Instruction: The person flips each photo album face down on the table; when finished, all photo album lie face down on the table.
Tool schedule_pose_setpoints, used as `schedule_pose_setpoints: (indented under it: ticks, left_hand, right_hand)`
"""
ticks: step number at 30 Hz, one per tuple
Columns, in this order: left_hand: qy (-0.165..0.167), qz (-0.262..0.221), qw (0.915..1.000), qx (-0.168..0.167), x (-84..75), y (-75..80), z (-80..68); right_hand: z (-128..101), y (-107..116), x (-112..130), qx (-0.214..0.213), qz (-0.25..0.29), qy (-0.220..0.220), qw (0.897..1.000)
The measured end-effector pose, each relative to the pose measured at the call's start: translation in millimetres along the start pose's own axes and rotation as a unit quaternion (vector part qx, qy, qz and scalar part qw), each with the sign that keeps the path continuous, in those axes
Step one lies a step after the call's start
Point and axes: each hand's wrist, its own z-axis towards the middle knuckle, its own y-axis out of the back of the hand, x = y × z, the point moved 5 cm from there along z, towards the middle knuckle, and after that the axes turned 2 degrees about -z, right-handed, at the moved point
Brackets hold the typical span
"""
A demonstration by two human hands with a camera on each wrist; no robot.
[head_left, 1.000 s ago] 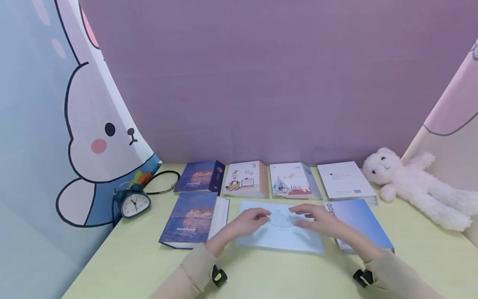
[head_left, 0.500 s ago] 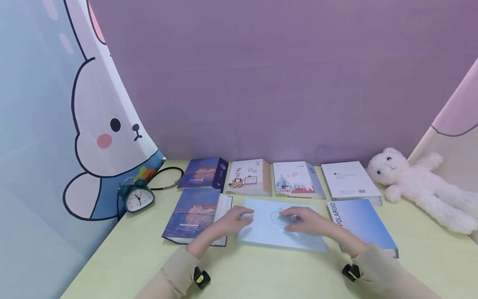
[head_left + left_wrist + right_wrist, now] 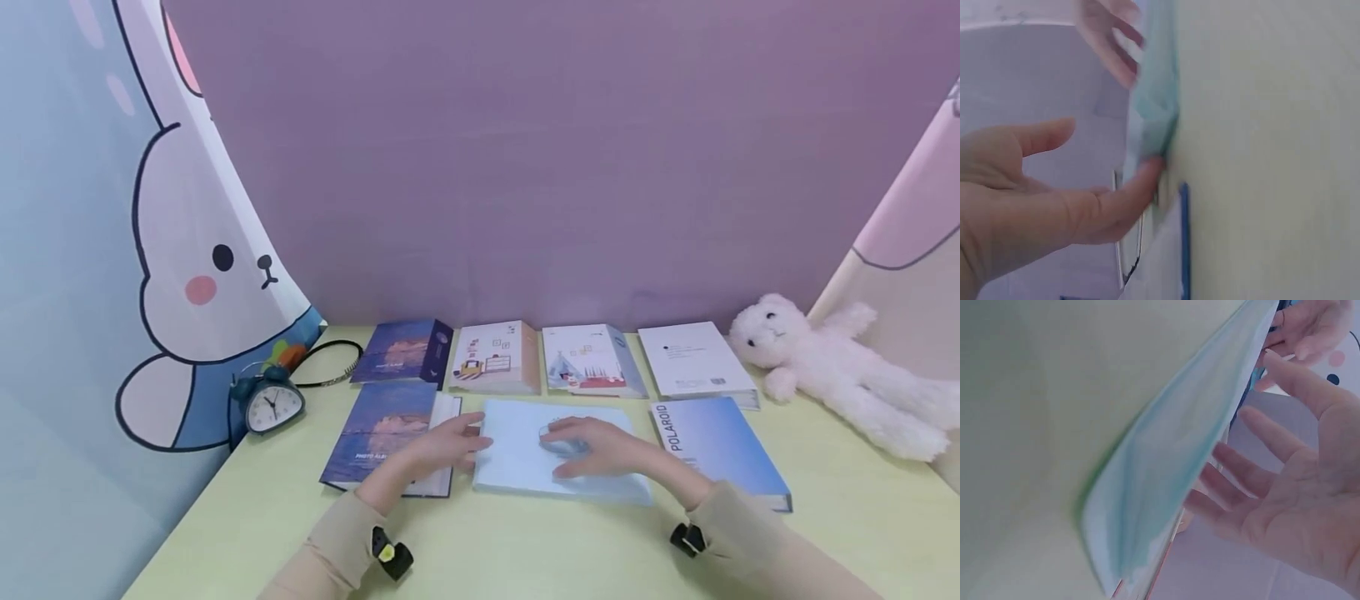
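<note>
Head view shows a pale blue album point(image 3: 525, 454) lying flat on the green table point(image 3: 525, 550), in the front row between a sunset-cover photo album point(image 3: 378, 433) and a blue Polaroid album point(image 3: 720, 446). The right hand point(image 3: 596, 450) lies on top of the pale blue cover with fingers spread and nearly straight, gripping nothing. The left hand point(image 3: 442, 446) is at the album's left edge; in the left wrist view its straight fingertips point(image 3: 1147, 172) touch that edge, thumb apart, holding nothing. Behind stand four more albums in a row, a dark blue one point(image 3: 401, 352) at the left. An alarm clock point(image 3: 268, 404) stands at far left, a white plush bear point(image 3: 832, 371) lies at far right.
</note>
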Motion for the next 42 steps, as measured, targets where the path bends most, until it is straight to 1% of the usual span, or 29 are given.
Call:
schedule_pose_setpoints:
  ticks: [3, 5, 9, 12, 14, 16, 19, 21, 24, 29, 31, 33, 36, 39, 42]
  left_hand:
    - [0.008, -0.078, 0.9967, 0.023, -0.5, -1.4, -3.4]
    - [0.009, -0.112, 0.9933, 0.028, -1.8, -2.0, -5.2]
    - [0.011, -0.141, 0.9896, 0.026, -4.8, -1.8, -6.6]
    - [0.019, -0.162, 0.9862, 0.026, -5.9, -1.0, -5.9]
    - [0.019, -0.179, 0.9833, 0.031, -7.2, -1.8, -3.6]
    - [0.014, -0.189, 0.981, 0.042, -8.1, -3.0, -0.9]
    - [-0.007, -0.178, 0.9824, 0.055, -8.5, -4.2, 3.0]
    - [-0.023, -0.165, 0.9845, 0.055, -8.0, -5.1, 5.4]
    - [-0.04, -0.158, 0.9859, 0.04, -7.1, -6.4, 8.8]
    - [-0.041, -0.189, 0.9812, 0.002, -1.8, -7.2, 12.3]
    - [-0.039, -0.205, 0.978, -0.007, -1.0, -7.5, 11.5]
    - [-0.036, -0.229, 0.9727, -0.013, -2.4, -7.9, 10.3]
    - [-0.041, -0.256, 0.9656, -0.01, -9.6, -8.1, 8.8]
    - [-0.053, -0.262, 0.9636, -0.004, -19.8, -8.5, 8.0]
    - [-0.072, -0.248, 0.9661, 0.0, -28.5, -11.4, 6.7]
  right_hand:
    - [3, -4, 3, 0.015, 0.003, 0.001, 1.0]
    - [6, -6, 5, 0.023, 0.003, 0.005, 1.0]
    - [14, -6, 9, 0.021, -0.003, 0.013, 1.0]
    - [18, -6, 12, 0.019, 0.001, -0.003, 1.0]
    - [18, -5, 12, 0.02, 0.008, -0.019, 1.0]
    - [18, -5, 13, 0.017, 0.012, -0.026, 0.999]
    - [17, -5, 17, 0.01, 0.015, -0.027, 0.999]
    - [17, -4, 19, 0.007, 0.009, -0.025, 1.0]
    - [16, -4, 18, 0.006, 0.003, -0.027, 1.0]
    - [19, -7, 16, 0.003, 0.0, -0.016, 1.0]
    - [21, -7, 17, -0.004, 0.002, -0.012, 1.0]
    - [23, -7, 18, -0.015, 0.006, -0.016, 1.0]
    - [28, -2, 21, -0.046, 0.02, -0.033, 0.998]
    - [33, 9, 26, -0.088, 0.045, -0.058, 0.993]
    - [35, 17, 33, -0.12, 0.074, -0.09, 0.986]
